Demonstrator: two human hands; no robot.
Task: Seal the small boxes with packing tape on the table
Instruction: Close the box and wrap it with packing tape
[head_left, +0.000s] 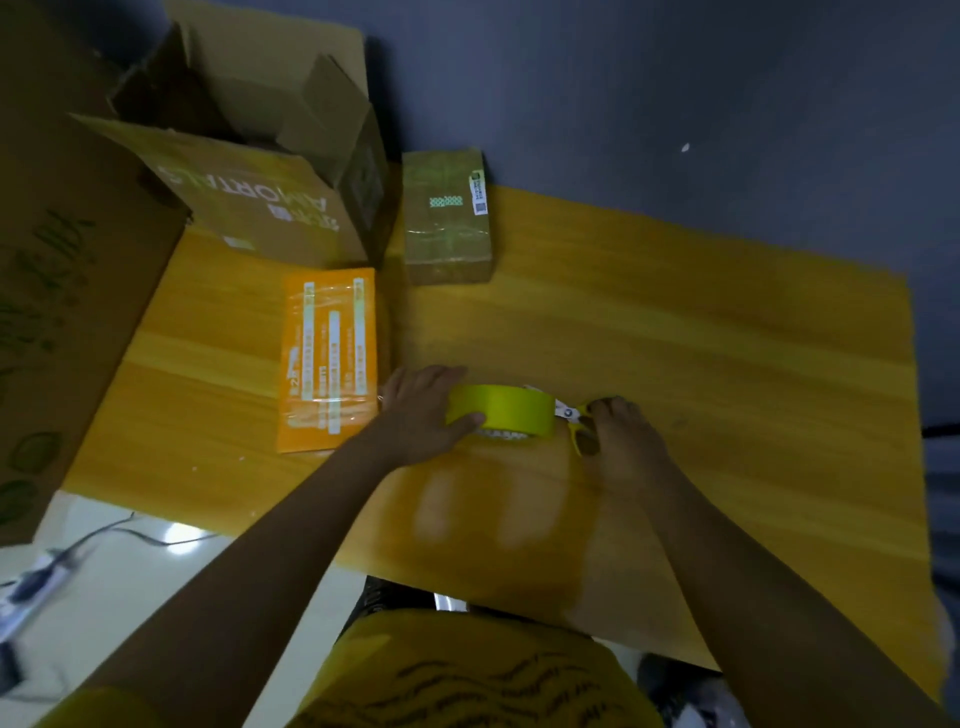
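On the wooden counter (727, 364), an open cardboard carton (260, 208) fills the far left corner. Beside it lie an orange box (332, 358) and a taped brown box (447, 223). Mid-counter, the left hand (415, 415) grips a yellow-green tape roll (501, 410); the right hand (623, 436) grips yellow-handled scissors (571, 415).

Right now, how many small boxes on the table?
2. An orange box lies flat just left of the left hand; a brown taped box sits at the far edge beside the big open carton. More may be hidden inside it.
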